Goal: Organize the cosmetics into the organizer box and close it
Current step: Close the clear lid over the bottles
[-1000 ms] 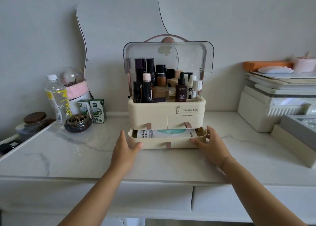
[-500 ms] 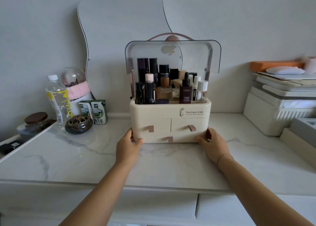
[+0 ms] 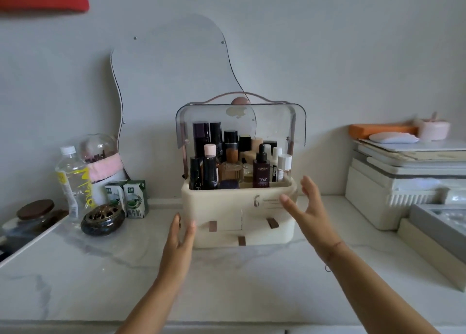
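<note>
White, grey-veined bench [image 3: 227, 290] runs along a pale grey wall [image 3: 353, 56], where a wavy mirror [image 3: 171, 81] hangs. The cream organizer box [image 3: 222, 205] stands mid-bench against the wall, drawers pushed in and clear lid [image 3: 277, 121] raised over upright cosmetics [image 3: 261, 169]. The left hand [image 3: 180, 237] is flat-fingered by its lower left corner. The right hand [image 3: 309, 212], fingers wide, hovers at its right side. Both are empty.

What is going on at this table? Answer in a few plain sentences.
A person holds both hands open at an organizer box on a marble table. The left hand is by its lower left corner, the right hand raised near its right front; neither grips anything. Bottles stand in the top tray, the drawers are shut, and the clear lid is up.
</note>
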{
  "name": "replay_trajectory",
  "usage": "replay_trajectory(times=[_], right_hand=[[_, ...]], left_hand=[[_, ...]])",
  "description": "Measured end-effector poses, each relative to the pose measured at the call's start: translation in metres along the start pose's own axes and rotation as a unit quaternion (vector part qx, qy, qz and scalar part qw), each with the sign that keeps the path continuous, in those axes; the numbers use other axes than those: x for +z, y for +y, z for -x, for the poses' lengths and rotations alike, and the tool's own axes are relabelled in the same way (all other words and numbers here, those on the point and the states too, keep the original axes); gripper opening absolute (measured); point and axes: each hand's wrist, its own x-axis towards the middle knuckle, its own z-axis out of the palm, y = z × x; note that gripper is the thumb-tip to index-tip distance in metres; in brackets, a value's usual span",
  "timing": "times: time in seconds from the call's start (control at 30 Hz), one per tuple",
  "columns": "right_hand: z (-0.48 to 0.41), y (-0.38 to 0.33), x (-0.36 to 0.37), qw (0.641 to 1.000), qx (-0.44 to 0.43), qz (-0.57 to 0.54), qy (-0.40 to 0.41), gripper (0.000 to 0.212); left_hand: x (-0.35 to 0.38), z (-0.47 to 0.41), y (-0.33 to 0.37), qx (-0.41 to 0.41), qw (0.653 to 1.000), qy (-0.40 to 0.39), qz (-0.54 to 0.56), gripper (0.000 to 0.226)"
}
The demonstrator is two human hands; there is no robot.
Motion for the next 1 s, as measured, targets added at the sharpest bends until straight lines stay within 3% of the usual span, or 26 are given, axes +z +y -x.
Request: replay_trajectory(times=[0.1,0.2,0.27,0.43,0.57,0.7,0.8,1.0], right_hand=[[-0.005,-0.015,0.001,0.999,-0.024,0.020,0.017,0.088],[-0.013,-0.026,0.001,0.988,-0.073,0.104,0.087,0.069],[-0.024,-0.035,0.000,0.983,-0.075,0.119,0.115,0.060],[-0.055,-0.049,-0.004,0.990,0.005,0.130,0.051,0.055],[-0.065,-0.042,-0.001,0.983,0.029,0.179,-0.002,0.028],[-0.068,-0.037,0.001,0.983,0.020,0.183,-0.007,0.016],[-0.068,-0.036,-0.001,0.984,0.010,0.178,-0.003,0.014],[-0.065,-0.034,0.001,0.990,0.008,0.138,-0.001,0.021]], left_hand=[[-0.004,-0.004,0.022,0.062,0.997,0.037,-0.011,0.077],[-0.010,-0.015,0.054,0.177,0.978,0.095,-0.056,0.061],[-0.013,-0.030,0.073,0.208,0.971,0.107,-0.041,0.054],[-0.015,-0.062,0.097,0.114,0.990,0.070,-0.039,0.047],[-0.011,-0.073,0.093,0.095,0.993,0.027,-0.070,0.038],[-0.007,-0.078,0.087,0.084,0.993,0.012,-0.083,0.022],[-0.008,-0.080,0.085,0.085,0.993,0.013,-0.083,0.013],[-0.011,-0.080,0.083,0.096,0.992,0.006,-0.087,0.016]])
